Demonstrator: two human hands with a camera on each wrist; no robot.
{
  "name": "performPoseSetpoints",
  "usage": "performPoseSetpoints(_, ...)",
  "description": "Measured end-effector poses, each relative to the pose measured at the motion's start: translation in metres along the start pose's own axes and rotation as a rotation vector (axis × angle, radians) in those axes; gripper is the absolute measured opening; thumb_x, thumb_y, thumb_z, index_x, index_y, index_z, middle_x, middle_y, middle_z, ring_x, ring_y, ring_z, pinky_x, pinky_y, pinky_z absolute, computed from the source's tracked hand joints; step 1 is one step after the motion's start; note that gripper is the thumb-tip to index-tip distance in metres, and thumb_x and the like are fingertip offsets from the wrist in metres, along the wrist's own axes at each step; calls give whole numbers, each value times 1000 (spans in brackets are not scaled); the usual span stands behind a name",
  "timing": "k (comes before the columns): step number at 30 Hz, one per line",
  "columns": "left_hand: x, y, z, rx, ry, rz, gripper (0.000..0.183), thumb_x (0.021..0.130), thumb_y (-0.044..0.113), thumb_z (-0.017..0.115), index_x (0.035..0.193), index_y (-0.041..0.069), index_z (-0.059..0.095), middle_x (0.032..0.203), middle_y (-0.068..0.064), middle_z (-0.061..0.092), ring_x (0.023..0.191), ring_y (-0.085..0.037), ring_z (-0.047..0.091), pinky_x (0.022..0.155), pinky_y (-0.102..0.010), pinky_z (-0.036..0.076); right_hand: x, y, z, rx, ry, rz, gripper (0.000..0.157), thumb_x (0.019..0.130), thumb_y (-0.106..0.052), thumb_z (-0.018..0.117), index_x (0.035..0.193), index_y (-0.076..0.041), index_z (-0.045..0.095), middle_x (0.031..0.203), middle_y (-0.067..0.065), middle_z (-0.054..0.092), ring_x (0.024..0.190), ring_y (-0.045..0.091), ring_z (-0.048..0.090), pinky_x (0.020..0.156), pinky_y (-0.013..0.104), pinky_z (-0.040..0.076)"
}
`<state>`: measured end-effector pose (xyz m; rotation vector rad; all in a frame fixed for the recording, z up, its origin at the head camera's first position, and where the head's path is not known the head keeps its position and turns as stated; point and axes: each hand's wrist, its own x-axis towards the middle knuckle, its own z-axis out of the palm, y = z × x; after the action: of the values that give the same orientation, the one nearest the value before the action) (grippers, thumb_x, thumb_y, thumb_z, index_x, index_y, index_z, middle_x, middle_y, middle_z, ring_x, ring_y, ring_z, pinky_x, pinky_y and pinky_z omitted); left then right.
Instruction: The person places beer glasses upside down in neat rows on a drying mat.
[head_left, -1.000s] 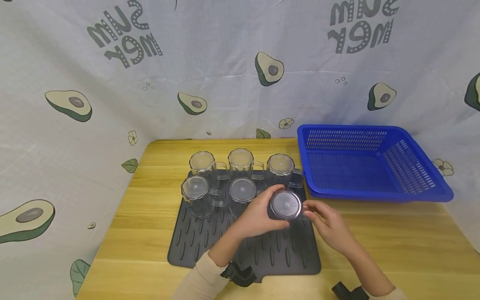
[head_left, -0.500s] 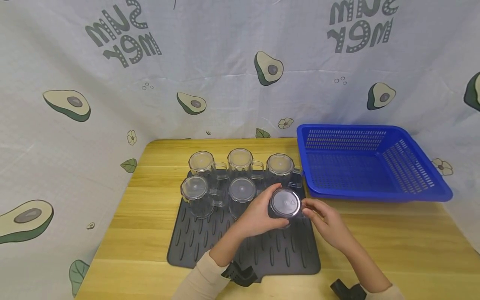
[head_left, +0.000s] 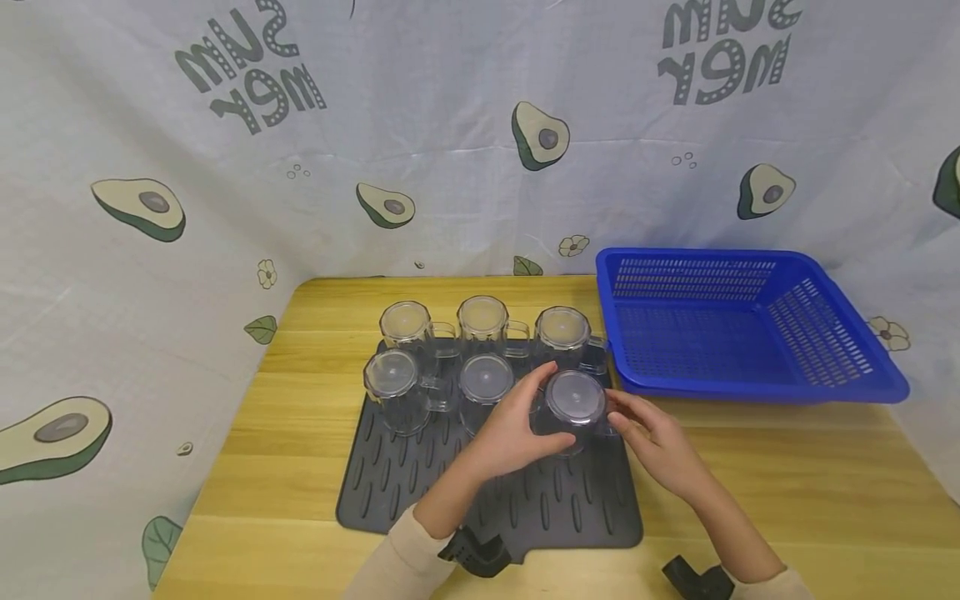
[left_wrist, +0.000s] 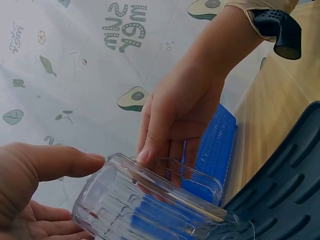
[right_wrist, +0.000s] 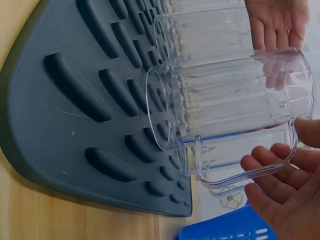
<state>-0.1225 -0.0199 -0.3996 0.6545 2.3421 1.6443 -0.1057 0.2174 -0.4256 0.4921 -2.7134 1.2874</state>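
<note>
A clear glass mug (head_left: 576,398) stands upside down at the right of the front row on a dark grey drying mat (head_left: 487,508). My left hand (head_left: 517,429) is spread beside its left side, thumb in front and fingers behind. A gap shows between palm and glass. On the other side my right hand (head_left: 663,442) is beside the mug's handle (right_wrist: 240,175), fingers loosely bent and thumb near the base end. In the left wrist view the left thumb (left_wrist: 75,165) lies close to the mug's base edge; whether it touches is unclear.
Several other clear mugs stand upside down on the mat, such as the front-left mug (head_left: 393,387) and the back-right mug (head_left: 562,329). A blue plastic basket (head_left: 765,387) stands at the back right of the wooden table (head_left: 255,467). A patterned curtain (head_left: 450,125) hangs behind.
The mug has settled slightly, its base now facing up more evenly. Both hands have loosened from it, and the left hand has drawn a little to the left.
</note>
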Motion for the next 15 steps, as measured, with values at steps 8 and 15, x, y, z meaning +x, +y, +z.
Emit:
performPoseSetpoints(8, -19, 4, -8, 7, 72, 52, 81, 86, 19, 75, 153, 13, 30, 154, -1, 36, 139, -17, 35, 110, -42, 35, 0, -7, -7, -30, 48, -33, 42, 98, -11, 59, 137, 2, 52, 134, 19, 56, 119, 36, 52, 96, 12, 37)
performPoseSetpoints(15, -46, 0, -22, 68, 185, 181, 67, 91, 18, 70, 149, 11, 39, 152, -1, 40, 139, -21, 36, 108, -52, 35, -4, -19, -14, -115, 84, -82, 44, 95, -12, 64, 136, 1, 53, 136, 18, 54, 122, 41, 49, 92, 63, 40)
